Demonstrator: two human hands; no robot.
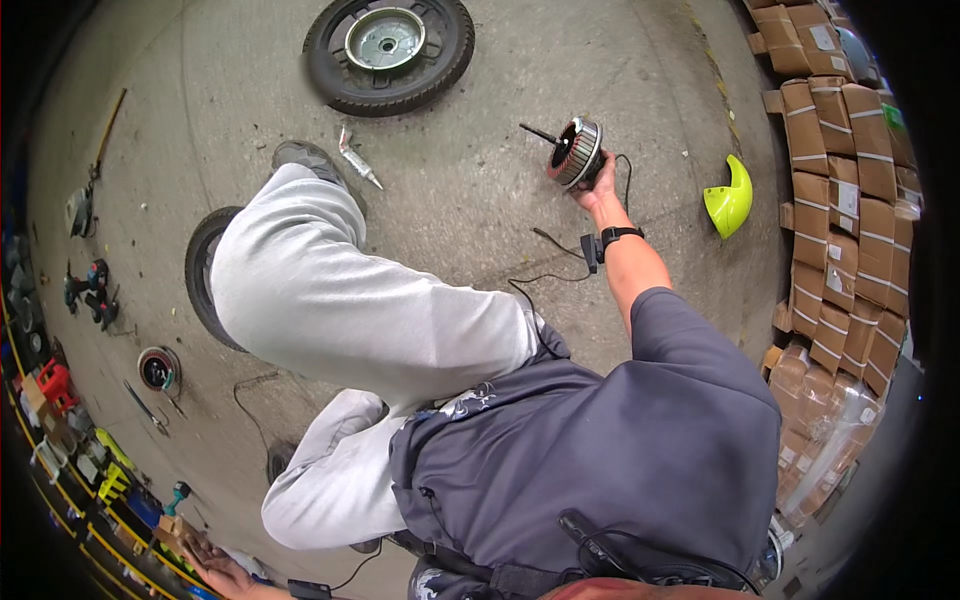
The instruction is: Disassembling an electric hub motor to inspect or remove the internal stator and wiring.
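My right hand is closed around a hub motor stator, a ring of metal with copper-coloured windings and an axle pointing left. It is held up above the concrete floor, and a dark cable hangs beside it. Down at the lower left, my left hand reaches out with its fingers apart. Its fingertips are close to a small brown box; whether they touch it I cannot tell. A wheel with a black tyre and a metal hub lies flat beyond my foot.
A white tube with a nozzle lies near my shoe. Another tyre is beside my knee. To the left lie a second stator and power tools. At the right are a yellow-green fender and stacked cartons.
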